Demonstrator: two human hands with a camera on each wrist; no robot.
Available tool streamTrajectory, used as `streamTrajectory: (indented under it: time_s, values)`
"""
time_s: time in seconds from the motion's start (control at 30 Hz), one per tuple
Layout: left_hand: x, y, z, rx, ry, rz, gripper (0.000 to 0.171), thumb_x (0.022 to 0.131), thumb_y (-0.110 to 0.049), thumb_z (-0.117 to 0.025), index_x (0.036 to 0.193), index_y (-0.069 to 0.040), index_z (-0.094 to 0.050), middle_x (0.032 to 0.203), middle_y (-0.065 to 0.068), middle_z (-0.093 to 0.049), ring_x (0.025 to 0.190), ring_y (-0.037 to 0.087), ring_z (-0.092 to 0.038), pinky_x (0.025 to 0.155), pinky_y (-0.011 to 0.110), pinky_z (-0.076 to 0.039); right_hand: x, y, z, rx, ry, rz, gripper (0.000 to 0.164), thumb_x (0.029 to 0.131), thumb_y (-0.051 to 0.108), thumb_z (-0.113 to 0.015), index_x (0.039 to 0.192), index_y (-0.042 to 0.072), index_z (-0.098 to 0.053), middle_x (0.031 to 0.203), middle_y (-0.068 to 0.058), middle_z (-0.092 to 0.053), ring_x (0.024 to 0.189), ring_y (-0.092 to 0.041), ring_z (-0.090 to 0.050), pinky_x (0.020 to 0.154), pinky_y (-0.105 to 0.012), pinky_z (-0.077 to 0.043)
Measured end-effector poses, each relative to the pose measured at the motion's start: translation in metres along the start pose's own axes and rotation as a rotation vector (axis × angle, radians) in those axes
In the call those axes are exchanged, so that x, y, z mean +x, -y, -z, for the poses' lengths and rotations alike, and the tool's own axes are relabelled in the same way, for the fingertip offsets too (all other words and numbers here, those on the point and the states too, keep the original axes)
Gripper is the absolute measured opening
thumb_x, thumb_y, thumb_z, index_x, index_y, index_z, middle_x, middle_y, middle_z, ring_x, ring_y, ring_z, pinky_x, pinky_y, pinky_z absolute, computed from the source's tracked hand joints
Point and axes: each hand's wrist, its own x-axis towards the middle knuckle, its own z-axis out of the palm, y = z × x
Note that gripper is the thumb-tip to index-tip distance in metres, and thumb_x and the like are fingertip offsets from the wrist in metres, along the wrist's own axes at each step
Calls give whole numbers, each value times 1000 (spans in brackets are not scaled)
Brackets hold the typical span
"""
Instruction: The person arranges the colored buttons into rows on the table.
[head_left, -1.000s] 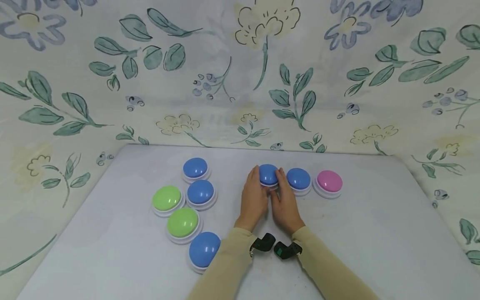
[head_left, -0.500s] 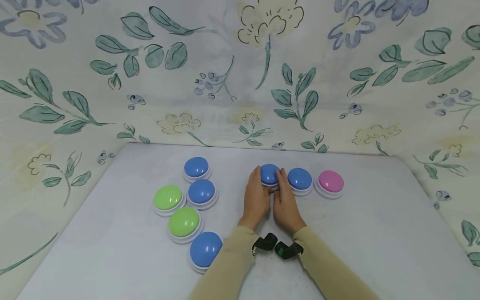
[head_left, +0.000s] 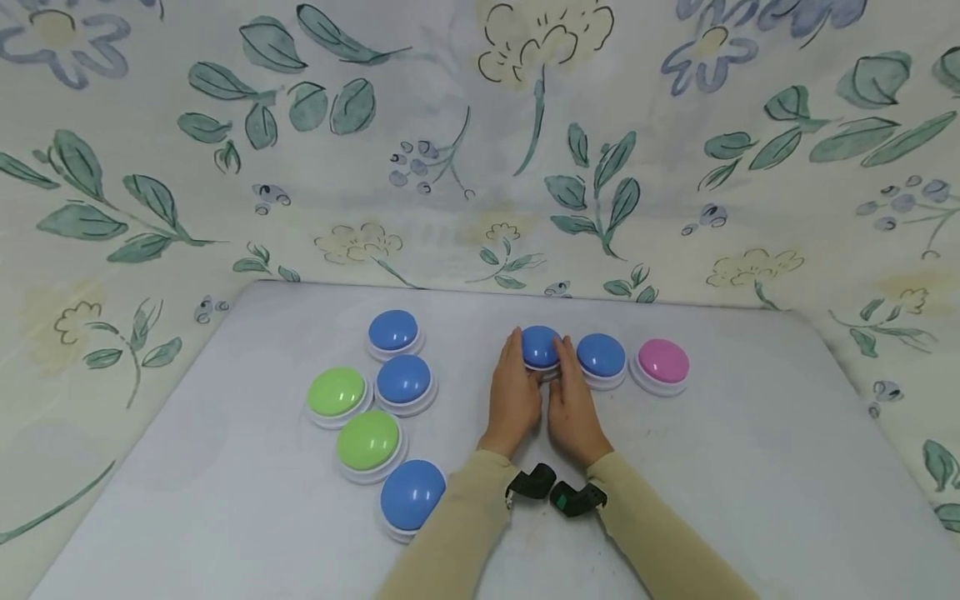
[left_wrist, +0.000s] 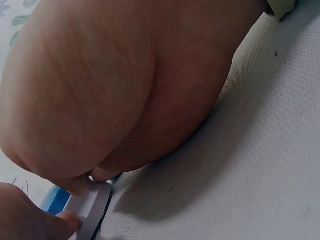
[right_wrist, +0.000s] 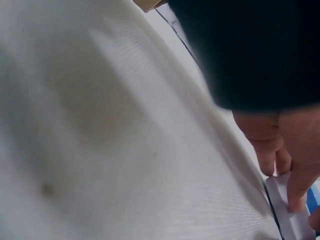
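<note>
A blue domed push button (head_left: 540, 347) on a round white base stands near the back of the white table, between my two hands. My left hand (head_left: 513, 408) holds its left side, and my right hand (head_left: 576, 412) holds its right side. Both thumbs lie at the front of the base. In the left wrist view, fingertips touch the white base (left_wrist: 92, 207). The right wrist view also has fingers (right_wrist: 298, 185) on the base. Right of my right hand stands another blue button (head_left: 601, 356), with a pink button (head_left: 663, 362) beyond it.
To the left stand two green buttons (head_left: 337, 392) and several blue ones, including a back one (head_left: 393, 331) and a middle one (head_left: 404, 379). My left sleeve partly covers the nearest blue button (head_left: 412, 496). A flower-patterned cloth (head_left: 420, 225) rises behind the table (head_left: 712, 475).
The hands and the blue button between them keep almost the same place on the table. The whole view shifts slightly.
</note>
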Motion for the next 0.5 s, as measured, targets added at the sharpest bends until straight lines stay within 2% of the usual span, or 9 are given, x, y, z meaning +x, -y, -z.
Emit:
streamTrajectory:
  time_s: [0.17, 0.27, 0.5]
  values:
    - [-1, -2, 4, -7, -3, 23, 65, 92, 11, -59, 150, 13, -30, 153, 29, -38, 142, 39, -38, 118, 48, -31, 0, 2, 0, 26, 0, -6, 60, 98, -11, -37, 156, -5, -24, 161, -29, -20, 151, -40, -17, 122, -55, -17]
    - [-2, -2, 4, -2, -5, 15, 65, 91, 12, -60, 149, 13, -31, 152, 30, -39, 142, 40, -39, 117, 49, -32, -1, 2, -1, 27, 1, -6, 60, 98, -12, -37, 156, -4, -24, 161, -29, -21, 151, -40, -17, 122, -55, -17]
    - [0, -6, 4, -15, 32, 30, 65, 93, 11, -57, 151, 13, -28, 155, 29, -35, 144, 38, -35, 119, 47, -30, -1, 1, 2, 26, -12, -5, 60, 98, -11, -38, 156, -3, -24, 161, -29, -22, 151, -40, -18, 122, -55, -18]
